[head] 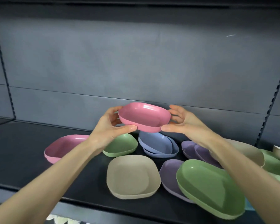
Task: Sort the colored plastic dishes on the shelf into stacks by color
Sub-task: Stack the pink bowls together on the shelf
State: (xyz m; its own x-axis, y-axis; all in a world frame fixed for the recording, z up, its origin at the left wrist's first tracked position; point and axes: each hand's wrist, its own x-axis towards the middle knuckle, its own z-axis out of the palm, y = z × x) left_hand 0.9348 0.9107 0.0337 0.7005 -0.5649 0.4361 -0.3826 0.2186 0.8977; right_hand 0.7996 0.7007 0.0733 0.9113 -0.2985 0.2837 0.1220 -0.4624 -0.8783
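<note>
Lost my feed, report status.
Left hand and right hand grip raised pink dish. Second pink dish on shelf, at left. Green dish lies between them.

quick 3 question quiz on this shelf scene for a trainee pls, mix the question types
1. True or false: the raised pink dish is held by the left hand alone.
2. What colour is the dish lying furthest left on the shelf? A green, B pink, C beige.
3. Fill in: the nested stack just below the raised pink dish is ___.

Key
1. False: the right hand grips the opposite rim too.
2. B
3. blue
</note>
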